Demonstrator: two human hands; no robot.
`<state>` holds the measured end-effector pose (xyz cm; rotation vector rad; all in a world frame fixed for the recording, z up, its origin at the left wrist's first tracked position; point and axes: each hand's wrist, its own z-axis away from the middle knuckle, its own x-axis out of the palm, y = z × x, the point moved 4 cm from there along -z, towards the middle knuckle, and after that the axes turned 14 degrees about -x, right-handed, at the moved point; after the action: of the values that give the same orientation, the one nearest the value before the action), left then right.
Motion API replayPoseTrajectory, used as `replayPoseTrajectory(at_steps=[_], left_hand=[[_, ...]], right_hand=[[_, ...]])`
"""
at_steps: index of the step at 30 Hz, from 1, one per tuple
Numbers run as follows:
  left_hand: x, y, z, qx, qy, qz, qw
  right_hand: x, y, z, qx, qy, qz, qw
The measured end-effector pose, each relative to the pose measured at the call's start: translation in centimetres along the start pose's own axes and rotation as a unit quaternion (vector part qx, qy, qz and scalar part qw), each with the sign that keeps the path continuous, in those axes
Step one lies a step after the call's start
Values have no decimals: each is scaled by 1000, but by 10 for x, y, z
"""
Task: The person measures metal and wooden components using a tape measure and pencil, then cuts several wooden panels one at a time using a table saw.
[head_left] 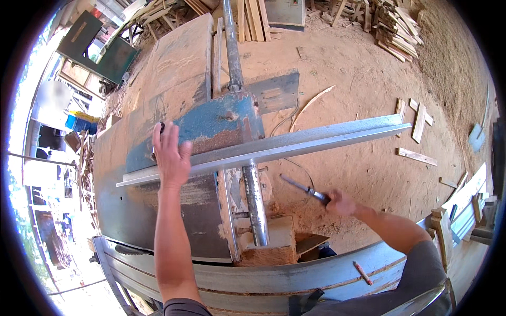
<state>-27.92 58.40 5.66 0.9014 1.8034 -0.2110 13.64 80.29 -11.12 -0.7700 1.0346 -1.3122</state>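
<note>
A long angled metal rail (295,145) lies across a worn blue cast block (221,118) on a machine table (195,210). My left hand (173,158) is over the rail's left part, fingers stretched out and thumb apart. Its fingertips are beside a small dark knob (162,126) on the block; I cannot tell whether they touch it. To the right, clear of the rail, my right hand (341,203) is closed round a slim tool that looks like a screwdriver (308,190). The tool has a dark handle and a metal shaft pointing up and left.
A round steel bar (256,205) sticks out under the rail. A toothed blade (132,250) shows at the table's near edge. The slatted metal bench (316,274) in front bears a red pencil-like stick (362,273). Wood offcuts (419,124) lie on the dusty floor at right.
</note>
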Motion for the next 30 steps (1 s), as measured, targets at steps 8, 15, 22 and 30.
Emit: replayPoseTrajectory(at_steps=[8,15,22,30], left_hand=[[11,14,0,46,-29,-64,997],[14,2,3,35,-54,-74,995],[12,4,2,27,-68,-64,995],[12,8,2,30,-69,-74,994]], right_hand=[[-88,85,-161,-344,333,231,847],[-101,78,-287,-101,235,178,950],[-109,70,-310,-184,293,210,914],[-123,26,-307,-191,354,297,866]])
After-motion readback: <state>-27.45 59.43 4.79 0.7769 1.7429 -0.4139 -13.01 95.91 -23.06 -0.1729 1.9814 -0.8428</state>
